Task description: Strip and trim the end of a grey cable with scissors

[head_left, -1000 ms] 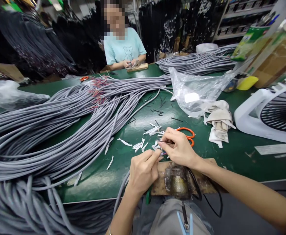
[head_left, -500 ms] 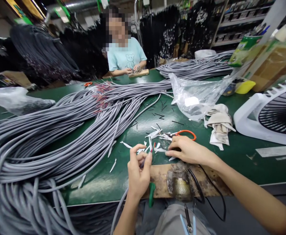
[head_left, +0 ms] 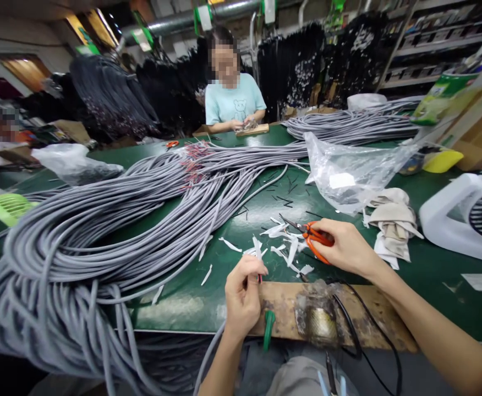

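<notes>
- At the near edge of the green counter, the left hand is closed in a pinch on the end of a grey cable; thin red wire ends stick up from between the fingertips.
- The cable drops from that grip over the counter edge and down toward the lap, so its long axis runs near to far, tip pointing away from the person.
- Just right of it and a little farther out, the right hand is clamped on the orange handles of the scissors; the blades point left and away, lying low over the counter.
- The scissor tips are near the wire ends but apart from them, up and to the right; the right hand is the nearer one to the scissors, the left to the cable.
- White scraps litter the gap between both hands.
- A wooden board lies along the edge under both wrists; the grey cable bundle crowds the left, while a rag and plastic bag sit to the right, leaving open green only in the middle.
</notes>
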Available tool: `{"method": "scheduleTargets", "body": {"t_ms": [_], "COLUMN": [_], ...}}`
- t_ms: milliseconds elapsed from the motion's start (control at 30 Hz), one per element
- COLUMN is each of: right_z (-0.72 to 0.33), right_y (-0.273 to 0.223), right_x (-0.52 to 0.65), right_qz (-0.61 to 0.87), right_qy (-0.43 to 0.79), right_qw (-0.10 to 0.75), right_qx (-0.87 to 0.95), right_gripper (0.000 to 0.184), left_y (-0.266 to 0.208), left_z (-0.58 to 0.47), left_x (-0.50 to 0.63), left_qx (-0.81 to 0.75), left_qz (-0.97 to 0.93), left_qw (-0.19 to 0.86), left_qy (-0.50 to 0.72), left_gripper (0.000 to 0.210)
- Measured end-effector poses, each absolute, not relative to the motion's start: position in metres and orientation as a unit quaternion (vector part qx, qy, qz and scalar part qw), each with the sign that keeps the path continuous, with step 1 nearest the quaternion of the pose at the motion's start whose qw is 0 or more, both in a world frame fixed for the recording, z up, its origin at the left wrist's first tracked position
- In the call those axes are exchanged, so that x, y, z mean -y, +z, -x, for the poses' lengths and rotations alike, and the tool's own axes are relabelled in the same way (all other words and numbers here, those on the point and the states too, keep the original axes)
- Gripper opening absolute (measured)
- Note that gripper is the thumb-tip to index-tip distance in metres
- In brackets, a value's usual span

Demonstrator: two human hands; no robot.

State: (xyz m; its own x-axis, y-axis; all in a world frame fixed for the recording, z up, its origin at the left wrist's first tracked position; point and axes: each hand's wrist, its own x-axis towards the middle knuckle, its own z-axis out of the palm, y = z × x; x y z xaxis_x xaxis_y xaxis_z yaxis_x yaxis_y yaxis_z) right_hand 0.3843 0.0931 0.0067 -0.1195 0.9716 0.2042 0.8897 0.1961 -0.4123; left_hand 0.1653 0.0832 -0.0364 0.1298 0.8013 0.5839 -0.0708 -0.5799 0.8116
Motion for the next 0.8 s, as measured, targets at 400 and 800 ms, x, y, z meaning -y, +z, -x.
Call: {"method": "scheduleTargets", "body": {"t_ms": [400, 800], "right_z": [-0.352, -0.354], "right_y": [0.008, 0.008], "right_x": [-0.079, -0.078], "right_qz": [0.454, 0.527], "right_qy": [0.238, 0.299], "right_qw": [0.256, 0.421], "right_qx": [0.819, 0.675], "right_gripper": [0.034, 0.033], "left_y": [-0.037, -0.031], "left_z": [-0.169, -0.174], "left_x": [-0.081, -0.074], "left_qx": [-0.238, -0.338], "left_qz": [-0.753, -0.638], "left_qw": [0.21, 0.433], "left_qy": [0.576, 0.54], "left_gripper": [0.026, 0.033]}}
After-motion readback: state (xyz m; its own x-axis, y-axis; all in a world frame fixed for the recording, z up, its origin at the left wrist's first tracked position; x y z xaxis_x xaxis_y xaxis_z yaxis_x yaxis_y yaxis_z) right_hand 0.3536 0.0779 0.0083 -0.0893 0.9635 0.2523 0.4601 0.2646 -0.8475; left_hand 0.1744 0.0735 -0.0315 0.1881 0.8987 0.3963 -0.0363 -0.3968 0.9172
